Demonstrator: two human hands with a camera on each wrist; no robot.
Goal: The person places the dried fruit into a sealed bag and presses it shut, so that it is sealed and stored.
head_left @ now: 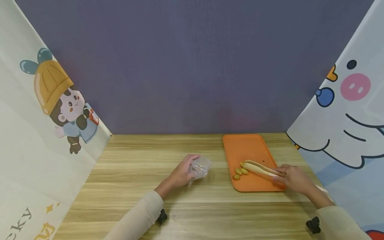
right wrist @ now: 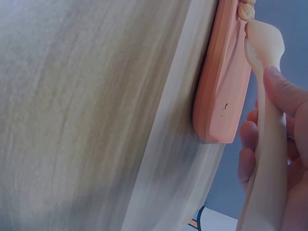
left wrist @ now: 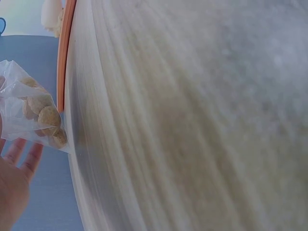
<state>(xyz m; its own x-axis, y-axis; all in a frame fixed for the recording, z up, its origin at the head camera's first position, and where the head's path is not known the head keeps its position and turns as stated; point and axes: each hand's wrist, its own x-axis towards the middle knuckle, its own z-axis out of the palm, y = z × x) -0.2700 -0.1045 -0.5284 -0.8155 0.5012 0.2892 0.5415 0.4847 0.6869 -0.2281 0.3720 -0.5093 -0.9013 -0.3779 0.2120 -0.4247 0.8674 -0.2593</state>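
In the head view my left hand [head_left: 181, 172] grips a clear plastic bag [head_left: 200, 167] above the table, left of the orange tray [head_left: 247, 146]. Through the bag's side in the left wrist view show several round, light-brown lumps [left wrist: 49, 117]. My right hand [head_left: 295, 179] holds cream-coloured tongs [head_left: 260, 169] by their handle end, thumb on one arm and fingers round the other. The tongs reach leftward over the tray. Several small yellow-brown pieces [head_left: 238, 171] lie on its left side, one right at the tong tips. The right wrist view shows a knobbly piece [right wrist: 246, 11] beyond the tips.
The tray lies on a wood-grain table [head_left: 144, 150], right of centre, with a few dark crumbs on it. A grey-blue panel [head_left: 192, 66] rises behind, and printed cartoon panels stand left and right. Something white [head_left: 321, 189] lies behind the right wrist.
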